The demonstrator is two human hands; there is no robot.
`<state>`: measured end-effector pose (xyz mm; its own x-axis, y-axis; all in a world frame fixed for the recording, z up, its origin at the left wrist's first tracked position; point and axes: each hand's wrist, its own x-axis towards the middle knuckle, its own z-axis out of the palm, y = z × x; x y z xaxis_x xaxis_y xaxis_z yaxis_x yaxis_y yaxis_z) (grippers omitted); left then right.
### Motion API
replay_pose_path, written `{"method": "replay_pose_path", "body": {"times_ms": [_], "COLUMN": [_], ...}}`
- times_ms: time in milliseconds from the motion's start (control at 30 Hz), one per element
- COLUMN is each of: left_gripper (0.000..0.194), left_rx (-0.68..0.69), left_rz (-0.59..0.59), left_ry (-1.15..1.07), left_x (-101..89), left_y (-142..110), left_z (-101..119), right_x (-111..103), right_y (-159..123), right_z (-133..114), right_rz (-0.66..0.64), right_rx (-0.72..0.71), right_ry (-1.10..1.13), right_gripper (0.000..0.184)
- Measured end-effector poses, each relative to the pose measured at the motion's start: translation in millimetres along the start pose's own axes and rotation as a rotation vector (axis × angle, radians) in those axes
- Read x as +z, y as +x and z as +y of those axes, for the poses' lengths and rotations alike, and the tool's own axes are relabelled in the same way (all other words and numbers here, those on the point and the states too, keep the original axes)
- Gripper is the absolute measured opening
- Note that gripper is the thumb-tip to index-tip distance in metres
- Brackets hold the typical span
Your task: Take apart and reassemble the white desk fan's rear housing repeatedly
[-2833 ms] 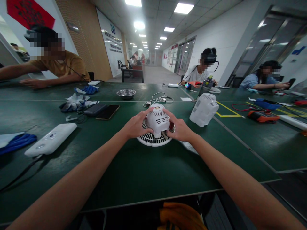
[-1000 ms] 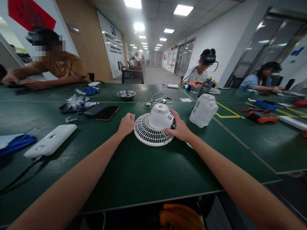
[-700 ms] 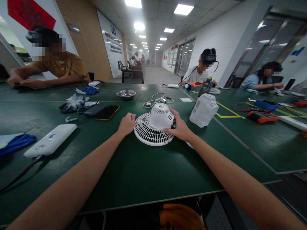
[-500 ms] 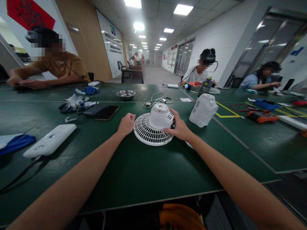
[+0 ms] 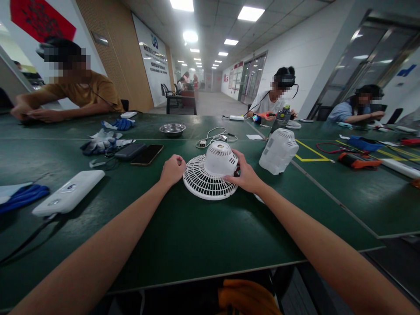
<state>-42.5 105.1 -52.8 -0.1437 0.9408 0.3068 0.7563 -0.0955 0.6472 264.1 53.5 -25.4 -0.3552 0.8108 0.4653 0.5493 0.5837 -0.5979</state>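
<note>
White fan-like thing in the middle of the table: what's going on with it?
A person has their right hand on the side of a white vented housing, which sits on a round white grille on the green table. Their left hand is curled beside the grille's left edge; whether it holds something small is unclear. A separate white plastic piece stands farther right, touched by neither hand.

could be called an office kitted out as a workshop tbh; work gloves [image 5: 104, 142] and an orange-and-black device [image 5: 359, 160] are scattered over a long green worktable [image 5: 203, 236] marked with yellow lines [image 5: 313, 159]; dark lettering [image 5: 158, 62] is mounted on the wall, light panels [image 5: 251, 12] are set overhead, a desk [image 5: 188, 99] is seen further back
</note>
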Motion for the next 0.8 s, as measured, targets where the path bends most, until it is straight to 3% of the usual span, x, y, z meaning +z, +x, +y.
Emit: {"method": "replay_pose_path", "body": {"times_ms": [800], "left_gripper": [0.014], "left_rx": [0.013], "left_rz": [-0.023], "left_ry": [0.048], "left_x": [-2.3], "left_y": [-3.5], "left_z": [5.8], "right_x": [-0.5], "right_y": [0.2], "right_z": [-0.5], "right_rz": [-0.009], "right_rx": [0.017], "right_ry": [0.040], "right_gripper": [0.099]}}
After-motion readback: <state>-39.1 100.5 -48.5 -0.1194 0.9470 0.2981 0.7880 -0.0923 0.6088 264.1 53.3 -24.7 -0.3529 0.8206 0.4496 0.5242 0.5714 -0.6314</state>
